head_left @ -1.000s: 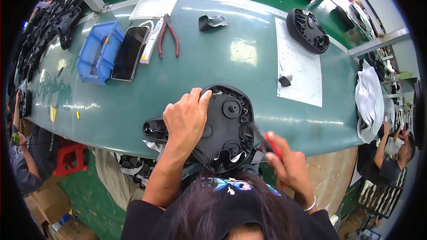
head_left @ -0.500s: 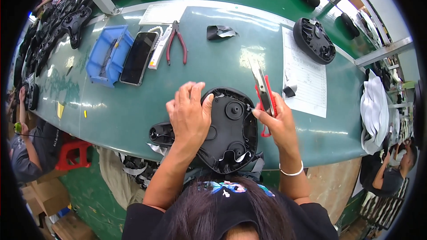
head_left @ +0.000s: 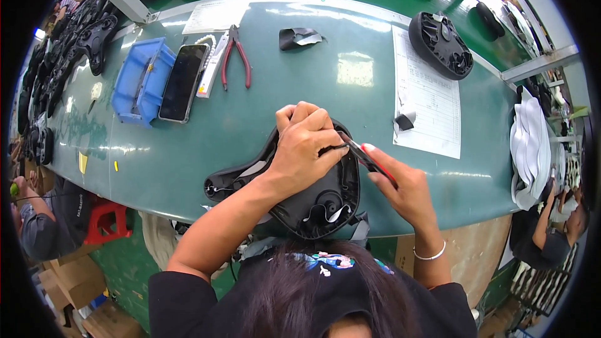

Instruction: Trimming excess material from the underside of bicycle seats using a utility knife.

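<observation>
A black bicycle saddle (head_left: 294,203) lies upside down at the table's near edge, its narrow nose to the left and its hollow underside showing. Over its far rim my left hand (head_left: 305,147) is closed, thumb and fingers pinching a dark flap of cover (head_left: 330,148). From the right, my right hand (head_left: 404,184) grips a red-handled utility knife (head_left: 374,164). The knife's tip reaches the rim beside the left fingertips; whether it touches the flap I cannot tell. Loose whitish cover edging shows inside the saddle's near side.
Farther left are a blue bin (head_left: 145,81), a phone (head_left: 183,81) and red-handled pliers (head_left: 235,59). Black scraps (head_left: 299,38) lie beyond the saddle. At right, another saddle base (head_left: 441,47) rests on a printed sheet (head_left: 432,119), near stacked white covers (head_left: 529,144). Co-workers sit at both sides.
My left hand has moved right to the rim and closed on the cover flap. My right hand has lowered the knife from upright to slanting, its tip at the rim.
</observation>
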`<state>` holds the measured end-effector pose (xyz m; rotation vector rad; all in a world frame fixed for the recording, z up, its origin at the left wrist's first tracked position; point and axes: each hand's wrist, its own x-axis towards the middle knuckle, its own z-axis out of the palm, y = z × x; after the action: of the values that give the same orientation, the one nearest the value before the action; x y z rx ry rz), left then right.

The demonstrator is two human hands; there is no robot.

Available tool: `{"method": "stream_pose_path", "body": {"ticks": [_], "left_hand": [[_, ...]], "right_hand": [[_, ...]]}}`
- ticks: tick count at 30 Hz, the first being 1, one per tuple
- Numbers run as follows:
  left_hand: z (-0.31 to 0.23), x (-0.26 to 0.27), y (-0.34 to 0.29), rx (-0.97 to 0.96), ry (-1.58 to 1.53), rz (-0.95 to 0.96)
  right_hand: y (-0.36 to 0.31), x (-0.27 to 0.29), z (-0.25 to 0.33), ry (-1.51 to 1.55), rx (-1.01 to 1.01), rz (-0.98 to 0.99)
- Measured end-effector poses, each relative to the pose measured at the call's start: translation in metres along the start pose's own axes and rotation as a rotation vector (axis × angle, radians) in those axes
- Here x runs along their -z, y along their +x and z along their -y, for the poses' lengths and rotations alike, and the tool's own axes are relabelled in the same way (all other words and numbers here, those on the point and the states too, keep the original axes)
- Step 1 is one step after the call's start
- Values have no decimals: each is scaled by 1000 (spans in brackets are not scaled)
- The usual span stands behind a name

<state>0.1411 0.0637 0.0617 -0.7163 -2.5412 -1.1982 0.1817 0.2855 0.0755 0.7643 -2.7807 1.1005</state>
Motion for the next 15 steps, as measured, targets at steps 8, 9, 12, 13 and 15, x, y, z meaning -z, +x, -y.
{"method": "stream_pose_path", "body": {"ticks": [8,9,12,13,15], "left_hand": [[11,12,6,106,-425,-198],[12,13,5,110,-432,-194],[20,18,8,356,-741,-468],[22,23,6,471,-802,-500],[22,35,-2,578,-871,-542]], "right_hand": [[-46,7,54,-314,-281,191],[-52,12,64,-376,-285,225],[-46,21,72,-420,-333,275],[-40,22,69,-427,-327,286],[-9,24,51,-545,-203,236]]}}
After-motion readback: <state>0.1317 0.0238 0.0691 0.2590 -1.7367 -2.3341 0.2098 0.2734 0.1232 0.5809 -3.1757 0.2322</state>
